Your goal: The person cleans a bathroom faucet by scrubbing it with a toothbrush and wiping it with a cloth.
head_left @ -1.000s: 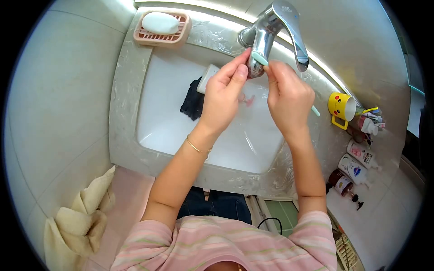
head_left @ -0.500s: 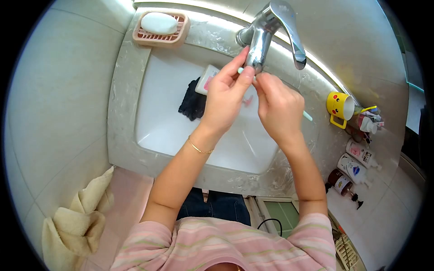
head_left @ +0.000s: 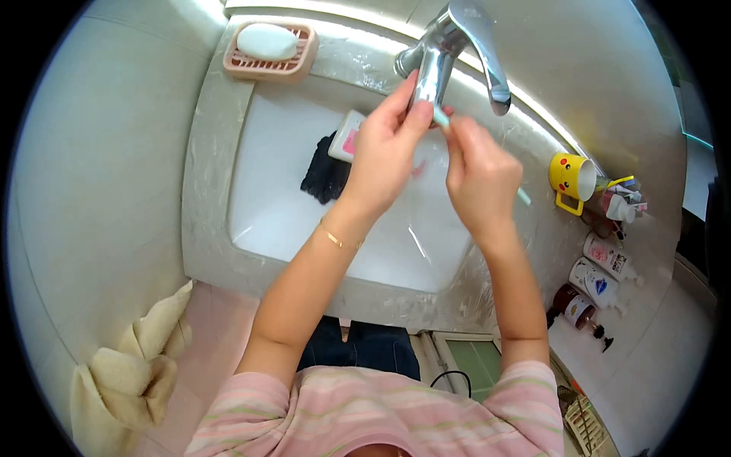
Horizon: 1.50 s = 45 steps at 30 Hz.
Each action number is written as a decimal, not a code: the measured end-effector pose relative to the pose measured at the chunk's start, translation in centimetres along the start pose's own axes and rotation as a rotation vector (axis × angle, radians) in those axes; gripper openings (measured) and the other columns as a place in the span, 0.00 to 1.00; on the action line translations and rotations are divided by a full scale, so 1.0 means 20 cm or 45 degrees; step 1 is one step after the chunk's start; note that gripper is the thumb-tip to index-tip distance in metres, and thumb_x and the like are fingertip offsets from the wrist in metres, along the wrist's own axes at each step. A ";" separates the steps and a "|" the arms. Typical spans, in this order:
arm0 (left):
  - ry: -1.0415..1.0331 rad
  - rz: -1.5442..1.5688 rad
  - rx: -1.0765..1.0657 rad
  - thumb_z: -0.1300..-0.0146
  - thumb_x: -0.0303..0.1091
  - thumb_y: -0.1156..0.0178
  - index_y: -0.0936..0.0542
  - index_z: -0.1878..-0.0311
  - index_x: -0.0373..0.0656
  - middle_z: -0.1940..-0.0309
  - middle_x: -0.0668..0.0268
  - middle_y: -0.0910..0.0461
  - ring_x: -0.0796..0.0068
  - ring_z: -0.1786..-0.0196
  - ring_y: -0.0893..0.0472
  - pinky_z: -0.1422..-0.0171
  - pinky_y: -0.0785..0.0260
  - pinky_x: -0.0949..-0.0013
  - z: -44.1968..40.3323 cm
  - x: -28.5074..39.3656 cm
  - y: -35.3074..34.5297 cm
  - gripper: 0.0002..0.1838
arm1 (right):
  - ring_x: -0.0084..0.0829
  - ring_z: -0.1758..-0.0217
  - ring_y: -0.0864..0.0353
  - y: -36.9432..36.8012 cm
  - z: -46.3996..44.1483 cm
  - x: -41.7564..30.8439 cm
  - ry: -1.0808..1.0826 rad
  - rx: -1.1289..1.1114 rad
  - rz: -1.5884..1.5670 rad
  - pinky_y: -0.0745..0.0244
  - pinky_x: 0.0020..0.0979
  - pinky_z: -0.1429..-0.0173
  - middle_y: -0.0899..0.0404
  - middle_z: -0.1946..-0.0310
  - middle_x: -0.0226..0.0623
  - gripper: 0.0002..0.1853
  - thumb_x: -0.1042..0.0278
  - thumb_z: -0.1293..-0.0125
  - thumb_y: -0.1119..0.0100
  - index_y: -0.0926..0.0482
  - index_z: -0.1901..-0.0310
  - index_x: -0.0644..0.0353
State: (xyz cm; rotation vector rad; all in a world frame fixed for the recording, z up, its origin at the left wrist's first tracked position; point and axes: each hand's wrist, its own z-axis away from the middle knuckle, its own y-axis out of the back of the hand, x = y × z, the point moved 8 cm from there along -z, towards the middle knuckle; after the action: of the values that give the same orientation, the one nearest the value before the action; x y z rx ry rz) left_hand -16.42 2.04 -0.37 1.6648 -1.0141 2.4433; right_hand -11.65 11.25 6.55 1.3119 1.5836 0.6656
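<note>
My left hand (head_left: pixel 384 145) is closed around the lower end of the chrome faucet (head_left: pixel 432 76), thumb at the front of the spout. In my right hand (head_left: pixel 483 171) is a slim mint-green toothbrush (head_left: pixel 441 117); its near end touches or nearly touches the spout tip, and its other end sticks out behind my hand. Whether bristles show I cannot tell. Below, in the white sink (head_left: pixel 304 236), a black lacy cloth (head_left: pixel 326 174) lies beside a white bottle (head_left: pixel 345 139) with a pink label, partly hidden by my left hand.
A pink soap dish (head_left: pixel 304 57) with white soap (head_left: pixel 266 41) sits at the counter's back left. To the right stand a yellow cup (head_left: pixel 567 179), a holder with brushes (head_left: pixel 620 198) and several pump bottles (head_left: pixel 598 282). A cream towel (head_left: pixel 137 373) hangs lower left.
My right hand has shifted slightly right and down, and the toothbrush has turned with its near end now on the right of the spout tip. My left hand stays at the faucet.
</note>
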 end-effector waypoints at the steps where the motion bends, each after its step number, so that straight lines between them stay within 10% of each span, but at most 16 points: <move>1: 0.024 0.029 -0.002 0.27 0.35 0.49 0.42 0.29 0.31 0.51 0.64 0.22 0.79 0.49 0.24 0.41 0.33 0.74 0.00 -0.01 0.00 0.29 | 0.36 0.77 0.21 0.00 0.03 0.00 0.019 -0.016 -0.022 0.31 0.36 0.76 0.21 0.76 0.32 0.04 0.73 0.41 0.40 0.25 0.66 0.54; 2: 0.032 0.034 0.000 0.27 0.35 0.49 0.42 0.29 0.31 0.51 0.64 0.22 0.79 0.49 0.24 0.41 0.33 0.74 0.01 -0.03 -0.01 0.29 | 0.36 0.77 0.21 0.00 0.05 -0.01 0.031 -0.046 -0.048 0.30 0.36 0.76 0.21 0.76 0.32 0.04 0.73 0.41 0.40 0.25 0.66 0.54; 4: -0.080 -0.069 0.045 0.28 0.39 0.49 0.40 0.28 0.39 0.55 0.70 0.20 0.89 0.57 0.25 0.72 0.41 0.85 0.01 -0.02 0.00 0.28 | 0.36 0.77 0.21 -0.02 0.01 -0.01 0.024 -0.033 -0.044 0.30 0.37 0.76 0.21 0.76 0.32 0.04 0.73 0.42 0.41 0.25 0.66 0.53; 8: -0.093 -0.167 0.087 0.28 0.36 0.47 0.39 0.29 0.37 0.53 0.69 0.21 0.89 0.58 0.26 0.68 0.39 0.84 -0.02 -0.01 0.00 0.28 | 0.36 0.77 0.21 -0.02 0.00 -0.01 0.024 -0.060 0.043 0.29 0.37 0.75 0.21 0.76 0.32 0.04 0.73 0.43 0.41 0.25 0.66 0.52; 10: -0.023 -0.033 0.089 0.28 0.35 0.47 0.41 0.30 0.30 0.55 0.68 0.24 0.83 0.56 0.27 0.50 0.33 0.79 0.03 -0.01 0.00 0.30 | 0.36 0.77 0.21 -0.01 0.01 -0.02 0.028 -0.070 0.053 0.29 0.37 0.75 0.21 0.76 0.32 0.05 0.73 0.44 0.41 0.25 0.66 0.52; 45: 0.096 0.151 0.098 0.26 0.36 0.51 0.34 0.34 0.30 0.47 0.62 0.24 0.80 0.48 0.26 0.46 0.32 0.73 0.03 -0.06 0.10 0.23 | 0.34 0.78 0.23 -0.06 0.10 -0.06 0.053 -0.140 -0.050 0.33 0.35 0.76 0.27 0.80 0.31 0.04 0.72 0.45 0.40 0.26 0.69 0.53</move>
State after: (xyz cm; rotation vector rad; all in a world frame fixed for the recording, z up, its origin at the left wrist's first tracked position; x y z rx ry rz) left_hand -16.06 0.48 -2.31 1.5627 -1.0507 2.6299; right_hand -10.38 9.44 5.09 1.1903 1.5792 0.7490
